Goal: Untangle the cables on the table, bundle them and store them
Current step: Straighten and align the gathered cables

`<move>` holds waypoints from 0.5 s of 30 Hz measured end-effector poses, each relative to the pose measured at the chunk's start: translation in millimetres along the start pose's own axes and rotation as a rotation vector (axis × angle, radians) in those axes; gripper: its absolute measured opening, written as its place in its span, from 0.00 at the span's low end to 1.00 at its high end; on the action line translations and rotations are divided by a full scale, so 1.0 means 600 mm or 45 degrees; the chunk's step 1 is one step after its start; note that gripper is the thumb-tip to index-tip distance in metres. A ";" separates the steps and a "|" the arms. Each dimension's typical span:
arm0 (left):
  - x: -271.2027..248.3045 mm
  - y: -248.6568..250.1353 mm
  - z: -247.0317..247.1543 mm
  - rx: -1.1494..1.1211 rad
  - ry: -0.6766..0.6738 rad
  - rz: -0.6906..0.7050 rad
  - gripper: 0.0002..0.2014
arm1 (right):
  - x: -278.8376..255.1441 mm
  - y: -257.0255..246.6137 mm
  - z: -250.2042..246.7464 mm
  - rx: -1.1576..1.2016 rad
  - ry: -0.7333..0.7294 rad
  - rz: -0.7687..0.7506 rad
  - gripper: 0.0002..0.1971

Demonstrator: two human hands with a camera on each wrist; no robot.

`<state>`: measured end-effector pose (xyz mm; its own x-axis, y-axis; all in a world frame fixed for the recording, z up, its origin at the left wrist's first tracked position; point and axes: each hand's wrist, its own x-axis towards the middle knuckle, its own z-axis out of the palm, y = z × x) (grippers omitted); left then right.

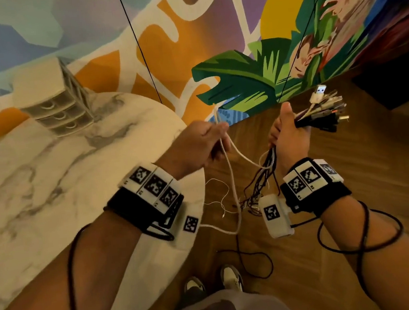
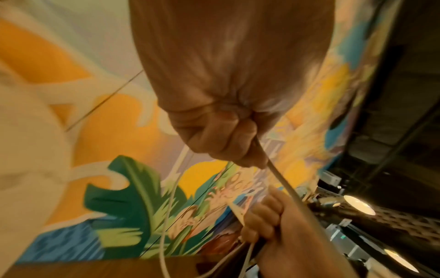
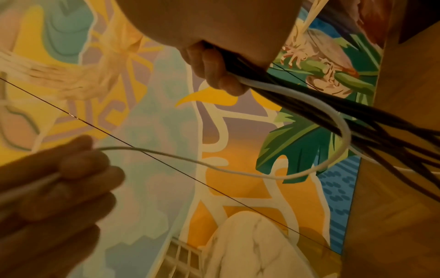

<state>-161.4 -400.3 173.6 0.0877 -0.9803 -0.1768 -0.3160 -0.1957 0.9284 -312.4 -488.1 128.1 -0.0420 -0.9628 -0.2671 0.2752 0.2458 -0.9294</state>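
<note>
My right hand (image 1: 285,128) grips a bundle of cables (image 1: 320,115) held up beyond the table's edge. Their USB plugs fan out to the right of the fist, and dark strands (image 1: 264,179) hang below it over the floor. My left hand (image 1: 215,138) pinches one white cable (image 1: 231,177), which sags in a loop and runs across into the bundle. In the left wrist view the left hand (image 2: 223,144) is curled round the white cable (image 2: 283,182). In the right wrist view the right hand's fingers (image 3: 214,73) clasp the dark cables (image 3: 309,107), and the white cable (image 3: 238,170) curves over to the left hand (image 3: 71,169).
A round marble table (image 1: 37,185) lies on the left, with a small white drawer unit (image 1: 54,105) at its far side. Wooden floor (image 1: 356,214) spreads under the hands. A painted wall stands behind, and a thin black wire (image 1: 140,48) runs down it. My shoes (image 1: 230,277) show below.
</note>
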 end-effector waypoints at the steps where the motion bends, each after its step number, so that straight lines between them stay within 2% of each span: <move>1: 0.001 0.012 0.001 -0.003 0.025 0.054 0.22 | 0.001 -0.005 -0.006 -0.008 0.009 -0.001 0.18; 3: 0.001 0.008 0.019 0.063 0.006 0.101 0.23 | 0.004 -0.014 -0.022 -0.009 0.025 -0.006 0.19; 5: -0.008 -0.037 0.059 0.218 -0.089 0.047 0.24 | 0.011 -0.021 -0.037 -0.015 0.043 -0.020 0.20; 7: -0.021 -0.111 0.108 0.302 -0.197 -0.129 0.23 | 0.017 -0.025 -0.049 -0.018 0.053 -0.033 0.19; 9: -0.035 -0.190 0.150 0.487 -0.376 -0.387 0.21 | 0.022 -0.028 -0.062 -0.007 0.047 -0.046 0.19; 11: -0.048 -0.241 0.172 0.842 -0.739 -0.689 0.22 | 0.025 -0.029 -0.072 -0.014 0.019 -0.047 0.20; 12: -0.049 -0.255 0.177 0.962 -0.866 -0.758 0.22 | 0.026 -0.028 -0.075 -0.047 -0.005 -0.042 0.20; 13: -0.043 -0.254 0.181 1.032 -0.902 -0.751 0.22 | 0.026 -0.027 -0.078 -0.091 -0.037 -0.034 0.21; 15: -0.020 -0.220 0.177 0.990 -0.736 -0.528 0.16 | 0.018 -0.024 -0.080 -0.150 -0.108 -0.012 0.21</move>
<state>-220.9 -365.3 18.6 -0.0713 -0.6556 -0.7517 -0.9014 -0.2804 0.3300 -362.7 -496.6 126.4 0.0385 -0.9699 -0.2404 0.1604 0.2435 -0.9566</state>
